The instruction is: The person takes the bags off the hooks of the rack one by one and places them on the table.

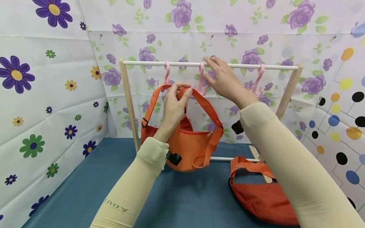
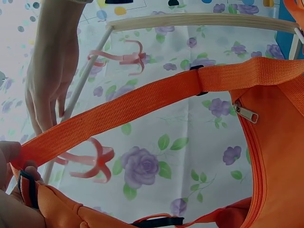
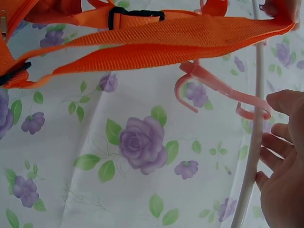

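My left hand (image 1: 174,106) pinches the strap (image 1: 206,106) of an orange zip bag (image 1: 186,147), which hangs below it in front of the rack. At the white rail (image 1: 182,64), my right hand (image 1: 223,77) touches beside the middle pink hook (image 1: 201,76), its fingers mostly extended. In the right wrist view the thumb side lies close to that hook's top (image 3: 256,102). Another orange strap (image 1: 154,103) rises to the left pink hook (image 1: 167,71); whether it belongs to the same bag I cannot tell. The left wrist view shows the strap's webbing (image 2: 133,102) stretched toward the zip.
A third pink hook (image 1: 260,76) hangs at the rail's right. Wooden legs (image 1: 129,104) hold up the rack. A red-orange bag (image 1: 262,199) lies on the blue tabletop (image 1: 94,183) at front right, partly behind my right sleeve. Patterned sheets surround the table.
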`<state>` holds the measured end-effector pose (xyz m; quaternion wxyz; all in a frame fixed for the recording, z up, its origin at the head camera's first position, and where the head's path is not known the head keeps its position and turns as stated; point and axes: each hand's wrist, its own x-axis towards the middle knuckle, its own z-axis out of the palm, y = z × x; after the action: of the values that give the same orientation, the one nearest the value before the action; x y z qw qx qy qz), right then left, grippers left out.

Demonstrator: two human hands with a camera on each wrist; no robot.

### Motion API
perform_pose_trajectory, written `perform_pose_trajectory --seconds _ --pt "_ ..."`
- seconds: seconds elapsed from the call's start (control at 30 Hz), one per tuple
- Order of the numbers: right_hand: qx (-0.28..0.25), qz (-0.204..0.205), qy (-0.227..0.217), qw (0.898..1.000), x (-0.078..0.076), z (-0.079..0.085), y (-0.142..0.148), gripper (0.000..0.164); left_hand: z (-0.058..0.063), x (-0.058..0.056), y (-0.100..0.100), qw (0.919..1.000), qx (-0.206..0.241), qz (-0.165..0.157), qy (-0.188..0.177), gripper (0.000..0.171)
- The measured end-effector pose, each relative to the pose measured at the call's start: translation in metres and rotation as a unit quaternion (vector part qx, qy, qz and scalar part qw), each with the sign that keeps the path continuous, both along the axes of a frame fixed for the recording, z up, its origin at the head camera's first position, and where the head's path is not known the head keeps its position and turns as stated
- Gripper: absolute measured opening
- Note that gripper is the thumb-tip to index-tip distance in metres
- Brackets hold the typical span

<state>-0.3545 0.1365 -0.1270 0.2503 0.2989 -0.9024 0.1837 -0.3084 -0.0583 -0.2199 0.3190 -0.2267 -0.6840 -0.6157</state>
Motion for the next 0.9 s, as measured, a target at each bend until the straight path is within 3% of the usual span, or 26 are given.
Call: perform_pose_trajectory --seconds 0.33,0.53,0.9 --pt "-0.048 0.020 0.001 0.999 0.008 -0.013 0.007 0.063 -0.002 -0.001 0.000 1.0000 0.004 -0.005 -0.001 0.022" --pt "-0.086 0.040 -0.010 0.995 0.011 -0.039 0.020 0.062 -0.003 -0.001 0.002 1.0000 0.000 -0.009 -0.003 0.022" --pt "-0.108 0.034 -0.065 0.991 0.009 -0.076 0.041 0.065 -0.005 -0.001 0.002 0.9999 -0.003 -0.012 -0.002 0.022"
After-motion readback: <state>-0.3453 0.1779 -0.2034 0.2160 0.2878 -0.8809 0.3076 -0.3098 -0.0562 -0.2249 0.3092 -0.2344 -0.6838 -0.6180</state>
